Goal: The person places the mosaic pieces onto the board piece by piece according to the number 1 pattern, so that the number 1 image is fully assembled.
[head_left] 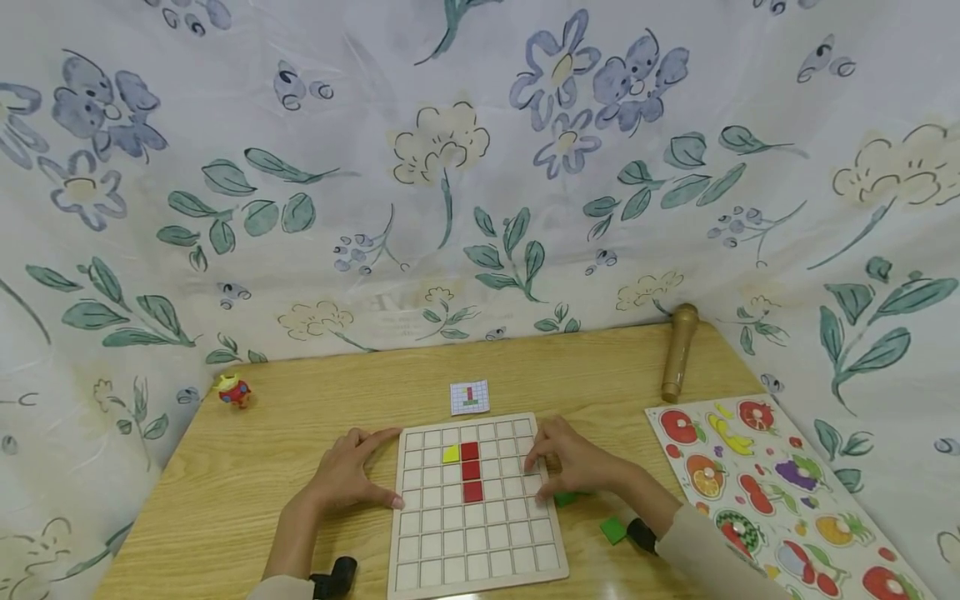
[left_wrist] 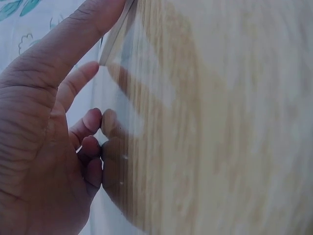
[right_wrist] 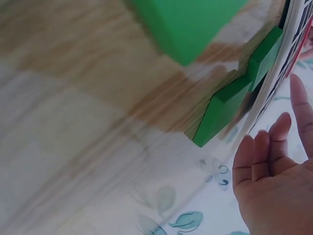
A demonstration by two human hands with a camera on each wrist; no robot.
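Observation:
A pale wooden grid board [head_left: 498,537] lies on the table between both hands. Three red tiles [head_left: 470,470] form a column on it, with a yellow tile [head_left: 450,454] left of the top one. My left hand [head_left: 347,475] touches the board's left edge, thumb and index finger spread along it; its other fingers rest on the tabletop in the left wrist view. At the right edge is my right hand [head_left: 572,460], thumb and index finger apart over the outer cells. Green tiles [right_wrist: 222,110] lie beside the board below that hand, another green tile [head_left: 612,530] nearer the wrist.
Behind the board lies a small pattern card [head_left: 469,397]. A fruit puzzle board [head_left: 678,457] covers the table's right side, with a brown microphone-shaped object [head_left: 678,354] behind it. A small red toy [head_left: 234,390] stands at the back left. Floral cloth [head_left: 420,275] hangs behind.

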